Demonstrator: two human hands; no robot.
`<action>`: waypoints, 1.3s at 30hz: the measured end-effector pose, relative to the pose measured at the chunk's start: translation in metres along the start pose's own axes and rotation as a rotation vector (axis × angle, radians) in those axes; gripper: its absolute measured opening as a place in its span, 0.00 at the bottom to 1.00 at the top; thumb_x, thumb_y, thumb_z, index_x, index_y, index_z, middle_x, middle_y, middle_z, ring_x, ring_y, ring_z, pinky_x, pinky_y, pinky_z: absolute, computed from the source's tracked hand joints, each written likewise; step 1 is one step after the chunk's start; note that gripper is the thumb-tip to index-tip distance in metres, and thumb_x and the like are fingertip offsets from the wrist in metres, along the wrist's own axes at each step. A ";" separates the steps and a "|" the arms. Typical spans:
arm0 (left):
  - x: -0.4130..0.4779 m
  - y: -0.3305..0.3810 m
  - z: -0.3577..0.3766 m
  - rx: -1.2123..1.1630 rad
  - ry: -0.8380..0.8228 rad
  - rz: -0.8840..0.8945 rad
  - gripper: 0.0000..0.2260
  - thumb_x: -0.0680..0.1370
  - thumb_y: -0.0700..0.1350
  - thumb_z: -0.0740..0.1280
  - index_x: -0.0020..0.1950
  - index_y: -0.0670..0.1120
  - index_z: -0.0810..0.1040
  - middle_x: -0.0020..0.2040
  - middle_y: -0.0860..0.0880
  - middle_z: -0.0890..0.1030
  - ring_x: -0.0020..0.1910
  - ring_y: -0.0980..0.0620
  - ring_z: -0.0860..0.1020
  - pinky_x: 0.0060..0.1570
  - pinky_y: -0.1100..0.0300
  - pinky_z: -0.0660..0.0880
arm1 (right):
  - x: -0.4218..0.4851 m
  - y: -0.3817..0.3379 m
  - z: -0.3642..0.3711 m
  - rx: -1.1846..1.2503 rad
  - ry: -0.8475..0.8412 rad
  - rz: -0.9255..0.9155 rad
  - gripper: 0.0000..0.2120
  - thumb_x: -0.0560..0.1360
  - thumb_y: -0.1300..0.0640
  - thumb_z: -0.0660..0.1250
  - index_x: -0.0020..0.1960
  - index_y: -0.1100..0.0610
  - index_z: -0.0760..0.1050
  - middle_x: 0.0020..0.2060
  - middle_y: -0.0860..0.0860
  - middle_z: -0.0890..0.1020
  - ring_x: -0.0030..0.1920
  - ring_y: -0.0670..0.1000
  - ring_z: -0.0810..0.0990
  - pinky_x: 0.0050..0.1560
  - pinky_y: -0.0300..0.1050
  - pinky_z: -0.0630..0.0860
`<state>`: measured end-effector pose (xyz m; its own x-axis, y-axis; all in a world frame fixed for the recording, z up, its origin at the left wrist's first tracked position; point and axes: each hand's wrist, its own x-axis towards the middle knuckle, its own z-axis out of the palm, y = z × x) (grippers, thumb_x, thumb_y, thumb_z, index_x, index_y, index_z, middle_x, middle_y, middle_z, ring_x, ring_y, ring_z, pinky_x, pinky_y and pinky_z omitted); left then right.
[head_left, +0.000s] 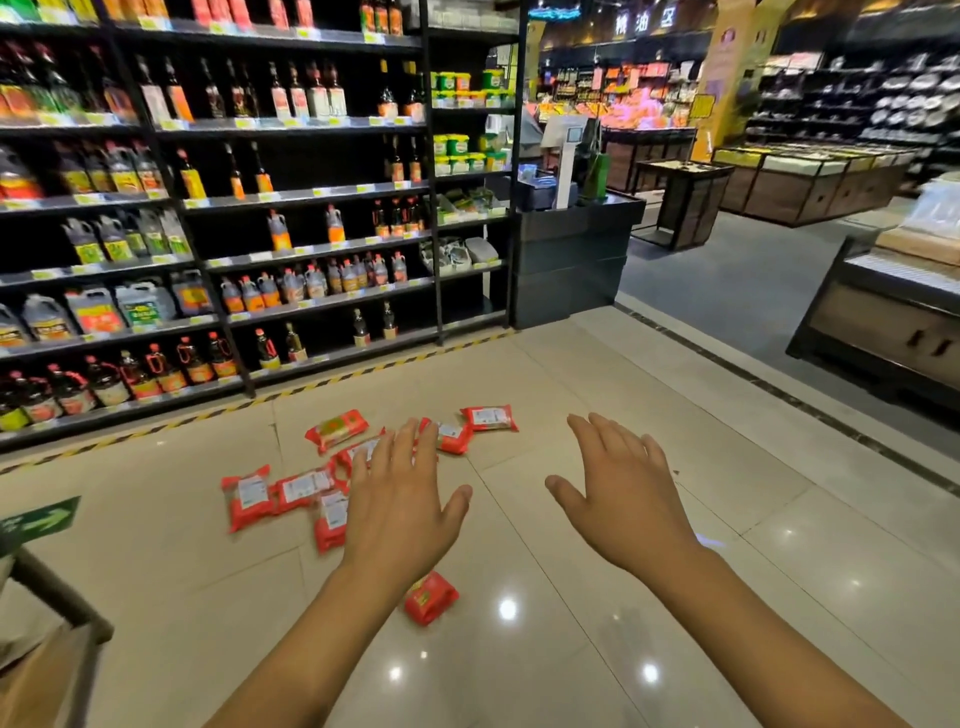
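Note:
Several red food packets (249, 497) lie scattered on the beige tiled floor (597, 597) of a shop aisle. One packet (336, 429) lies nearest the shelves, another (489, 418) lies furthest right, and one (431, 598) sits close to me under my left forearm. My left hand (400, 509) stretches out palm down above the packets with straight fingers, holding nothing. My right hand (626, 499) is stretched out beside it, fingers spread, over bare floor and also holding nothing.
Tall dark shelving (218, 260) stocked with bottles of oil and sauce runs along the left. A dark counter (569, 260) with a scale stands at the shelf end. A display case (883, 322) is at the right. A wooden stand (57, 613) sits at the lower left.

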<state>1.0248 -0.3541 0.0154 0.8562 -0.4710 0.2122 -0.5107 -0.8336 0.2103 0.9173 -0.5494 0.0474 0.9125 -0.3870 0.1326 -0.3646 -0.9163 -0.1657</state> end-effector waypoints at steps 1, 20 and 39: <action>0.015 0.003 0.005 0.011 -0.007 -0.004 0.36 0.82 0.65 0.58 0.85 0.50 0.51 0.85 0.48 0.54 0.83 0.45 0.53 0.81 0.44 0.49 | 0.017 0.007 0.005 0.003 -0.005 -0.010 0.33 0.83 0.39 0.56 0.82 0.50 0.50 0.82 0.52 0.57 0.81 0.53 0.54 0.80 0.55 0.49; 0.235 0.016 0.117 0.120 -0.109 -0.339 0.36 0.81 0.66 0.57 0.84 0.50 0.53 0.84 0.46 0.57 0.83 0.43 0.55 0.80 0.42 0.53 | 0.316 0.092 0.088 0.043 -0.188 -0.310 0.34 0.82 0.39 0.59 0.82 0.52 0.53 0.78 0.51 0.65 0.78 0.54 0.62 0.77 0.52 0.56; 0.363 -0.104 0.257 -0.007 -0.258 -0.823 0.35 0.81 0.61 0.63 0.83 0.47 0.57 0.81 0.43 0.62 0.80 0.41 0.60 0.78 0.41 0.55 | 0.553 0.004 0.237 -0.038 -0.435 -0.684 0.32 0.79 0.40 0.64 0.78 0.54 0.62 0.73 0.55 0.72 0.72 0.58 0.70 0.71 0.56 0.68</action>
<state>1.4085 -0.5126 -0.1744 0.9445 0.2307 -0.2338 0.2803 -0.9372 0.2074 1.4647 -0.7427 -0.1120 0.9235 0.3274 -0.2000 0.3010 -0.9415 -0.1515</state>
